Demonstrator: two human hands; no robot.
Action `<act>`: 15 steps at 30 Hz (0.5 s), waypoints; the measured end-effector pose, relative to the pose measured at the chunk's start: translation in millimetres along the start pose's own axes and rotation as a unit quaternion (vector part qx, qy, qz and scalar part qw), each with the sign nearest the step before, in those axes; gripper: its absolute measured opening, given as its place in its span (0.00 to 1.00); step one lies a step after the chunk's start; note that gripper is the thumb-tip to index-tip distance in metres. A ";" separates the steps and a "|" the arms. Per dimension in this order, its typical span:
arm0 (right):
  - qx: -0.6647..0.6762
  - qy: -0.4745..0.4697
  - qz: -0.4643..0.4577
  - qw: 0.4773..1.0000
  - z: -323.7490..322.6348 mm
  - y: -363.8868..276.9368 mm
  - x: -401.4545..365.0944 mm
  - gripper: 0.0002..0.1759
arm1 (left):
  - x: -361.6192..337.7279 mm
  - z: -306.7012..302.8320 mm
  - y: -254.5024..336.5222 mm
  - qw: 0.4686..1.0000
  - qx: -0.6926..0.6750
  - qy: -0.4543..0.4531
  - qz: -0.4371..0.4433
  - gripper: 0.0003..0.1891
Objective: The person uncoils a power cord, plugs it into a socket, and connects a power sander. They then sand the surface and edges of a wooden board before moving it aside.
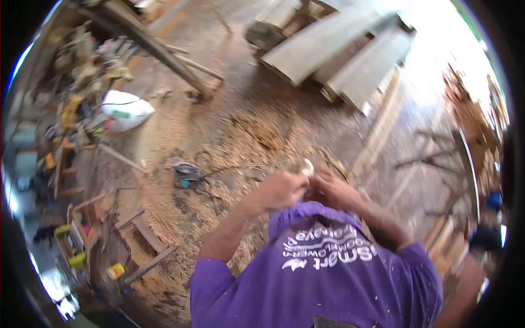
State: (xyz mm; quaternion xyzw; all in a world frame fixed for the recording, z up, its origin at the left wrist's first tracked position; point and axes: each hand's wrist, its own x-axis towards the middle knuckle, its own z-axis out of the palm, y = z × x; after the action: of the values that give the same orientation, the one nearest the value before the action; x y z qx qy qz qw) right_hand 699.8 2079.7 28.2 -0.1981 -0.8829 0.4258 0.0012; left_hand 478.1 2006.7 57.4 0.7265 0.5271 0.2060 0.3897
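Observation:
My left hand (287,188) and my right hand (332,188) are close together, just beyond the collar of a purple shirt (328,257) with white lettering. The fingers of both look curled inward. A small pale, rounded thing (308,167) shows at the far side of the fingers, between the two hands. Blur hides its kind and which hand has it. Past my hands, wood shavings (257,134) cover the floor. Left of them lies a grey and teal power tool (187,174) with a dark cord beside it.
Wide boards (328,46) are stacked at the top. A white sack (126,111) lies at the left, near a leaning post (158,52). Wooden frames (147,235) and a yellow container (116,271) are lower left. A long beam (377,128) and wooden pieces (465,115) are at the right.

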 end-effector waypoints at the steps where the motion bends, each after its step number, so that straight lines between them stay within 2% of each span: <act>1: -0.003 -0.035 0.020 0.999 4.0 30.9 -1.5 0.27 | 1.4 -6.4 -2.8 0.996 -0.011 -0.050 -0.076 0.11; 2: 0.039 -0.046 0.036 0.998 -30.8 24.4 -12.2 0.24 | -1.1 -1.3 -19.7 0.985 -0.075 -0.059 -0.142 0.11; 3: 0.295 0.038 0.141 0.944 -34.6 66.7 -44.3 0.21 | -7.2 9.9 -45.3 0.984 -0.065 -0.027 -0.164 0.11; 4: 0.529 0.172 0.193 0.808 -38.7 109.0 -75.6 0.18 | -14.9 25.6 -71.0 0.982 -0.056 -0.001 -0.180 0.12; 5: 0.546 0.237 0.158 0.788 -74.2 120.2 -102.2 0.20 | -20.6 32.5 -89.5 0.980 -0.064 0.011 -0.187 0.12; 6: 0.462 0.344 -0.001 0.817 -92.0 163.0 -132.9 0.21 | -23.3 38.8 -102.7 0.978 -0.073 0.019 -0.192 0.12; 7: 0.318 0.455 0.041 0.831 -118.4 224.3 -175.4 0.21 | -22.6 42.7 -110.9 0.979 -0.060 0.028 -0.191 0.12; 8: 0.168 0.550 0.120 0.809 -144.6 285.1 -217.4 0.21 | -22.2 46.5 -117.2 0.978 -0.038 0.064 -0.193 0.12; 9: 0.073 0.647 0.216 0.728 -174.9 303.5 -251.7 0.21 | -22.1 48.9 -119.0 0.975 -0.021 0.099 -0.199 0.11; 10: 0.005 0.694 0.274 0.666 -201.7 320.4 -286.8 0.20 | -12.7 27.3 -99.0 0.948 0.033 0.003 -0.317 0.07; 12: -0.103 0.725 0.360 0.578 -240.6 358.0 -357.7 0.20 | -32.9 25.5 -133.7 0.929 0.054 0.034 -0.364 0.04; 13: -0.149 0.721 0.402 0.543 -252.8 368.6 -386.4 0.20 | -48.6 19.5 -153.3 0.921 0.080 0.060 -0.376 0.06; 15: -0.210 0.683 0.490 0.499 -250.9 387.4 -422.9 0.19 | -82.2 -2.1 -185.3 0.905 0.125 0.119 -0.389 0.09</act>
State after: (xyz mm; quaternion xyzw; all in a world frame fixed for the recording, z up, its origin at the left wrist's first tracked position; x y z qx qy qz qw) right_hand 1267.4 2336.4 -32.8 -0.8226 -0.4323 -0.1080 0.3533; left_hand 335.0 1957.4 -77.3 0.4769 0.8316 0.0556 0.2791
